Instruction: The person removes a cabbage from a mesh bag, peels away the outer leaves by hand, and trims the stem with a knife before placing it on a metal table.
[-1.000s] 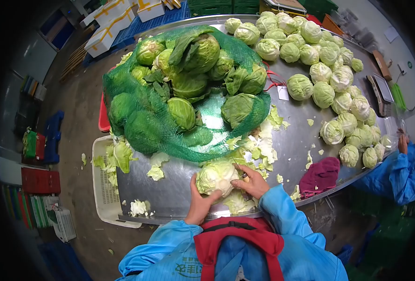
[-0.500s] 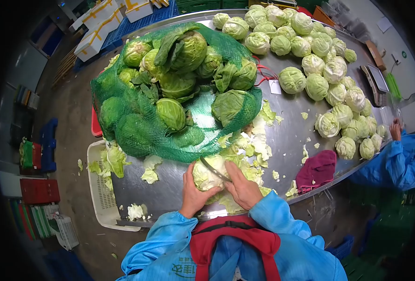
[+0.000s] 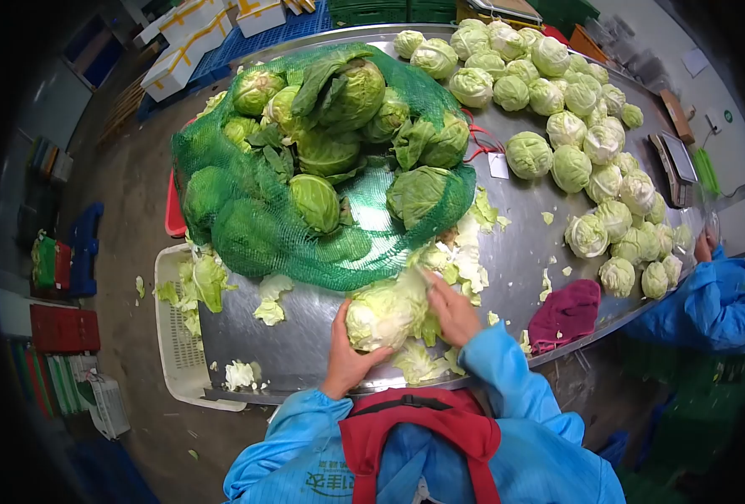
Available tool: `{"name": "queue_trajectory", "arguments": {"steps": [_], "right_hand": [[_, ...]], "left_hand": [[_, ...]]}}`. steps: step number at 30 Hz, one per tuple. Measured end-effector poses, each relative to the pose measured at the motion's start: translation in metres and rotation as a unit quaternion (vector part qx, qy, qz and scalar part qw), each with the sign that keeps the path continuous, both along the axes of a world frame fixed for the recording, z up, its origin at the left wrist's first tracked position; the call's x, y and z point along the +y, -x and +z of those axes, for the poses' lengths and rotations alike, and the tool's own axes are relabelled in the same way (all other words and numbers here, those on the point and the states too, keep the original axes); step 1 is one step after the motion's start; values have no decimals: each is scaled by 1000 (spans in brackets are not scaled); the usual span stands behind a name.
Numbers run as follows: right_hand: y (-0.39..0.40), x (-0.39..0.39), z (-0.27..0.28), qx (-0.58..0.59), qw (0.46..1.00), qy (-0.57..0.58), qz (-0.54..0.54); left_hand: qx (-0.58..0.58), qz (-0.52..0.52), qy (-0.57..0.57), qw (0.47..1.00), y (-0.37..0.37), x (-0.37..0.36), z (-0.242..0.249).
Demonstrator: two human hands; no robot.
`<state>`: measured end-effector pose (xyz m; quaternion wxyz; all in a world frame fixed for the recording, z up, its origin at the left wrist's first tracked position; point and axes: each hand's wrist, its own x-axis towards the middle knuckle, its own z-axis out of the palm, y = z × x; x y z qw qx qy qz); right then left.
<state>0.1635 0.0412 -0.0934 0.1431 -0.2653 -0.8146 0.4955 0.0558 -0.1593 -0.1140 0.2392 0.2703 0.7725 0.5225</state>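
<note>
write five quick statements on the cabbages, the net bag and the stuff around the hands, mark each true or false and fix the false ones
1. The left hand holds a cabbage in front of the green net bag. True.
2. The green net bag is tied shut. False: it gapes open, with leafy cabbages showing inside.
3. A dark pink cloth lies to the right of the right hand. True.
4. The white basket has nothing in it. False: loose leaves lie in it.
5. Many loose cabbages sit on the right part of the metal table, outside the green net bag. True.
</note>
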Motion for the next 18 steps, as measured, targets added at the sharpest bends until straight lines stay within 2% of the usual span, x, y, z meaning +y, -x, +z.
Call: {"name": "queue_trajectory", "arguments": {"steps": [1, 2, 3, 4, 5, 6, 7, 8, 9, 10, 11, 13, 14, 16, 18], "right_hand": [[-5, -10, 10, 41, 998, -36, 28], [-15, -25, 26, -62, 997, 36, 41], [-24, -30, 15, -64, 996, 39, 46], [-36, -27, -3, -85, 992, 90, -2], [-44, -24, -13, -105, 983, 140, -52], [-37, -11, 20, -163, 922, 308, -170], [-42, -7, 20, -163, 923, 304, -170], [-48, -2, 21, -131, 959, 190, -161], [-52, -2, 22, -98, 980, 78, -155], [-52, -7, 22, -98, 979, 78, -158], [-46, -17, 28, -67, 996, 12, -59], [-33, -36, 42, -7, 982, -121, 143], [-28, -39, 47, -7, 983, -122, 140], [-14, -37, 54, -147, 968, -66, 194], [-5, -32, 51, -163, 964, -68, 197]], "left_hand": [[-65, 15, -46, 997, 1, -5, -10], [-66, 19, -44, 997, 0, -5, -5], [-142, 53, -55, 987, -3, -4, 5], [-216, 89, -66, 970, -5, -4, 11], [-217, 92, -65, 970, -6, -5, 11], [-211, 91, -76, 970, -7, -4, 11], [-204, 92, -90, 970, -7, -2, 10], [-204, 97, -95, 969, -7, 0, 7], [-153, 86, -58, 983, -6, 0, 2], [-100, 69, -19, 992, -6, 1, 0], [-100, 63, -20, 993, -6, 6, 8], [86, 0, 79, 993, -2, 19, 34], [87, -3, 78, 993, 0, 23, 38], [132, -59, 114, 983, 5, 29, 42], [131, -64, 126, 981, 10, 30, 33]]}}
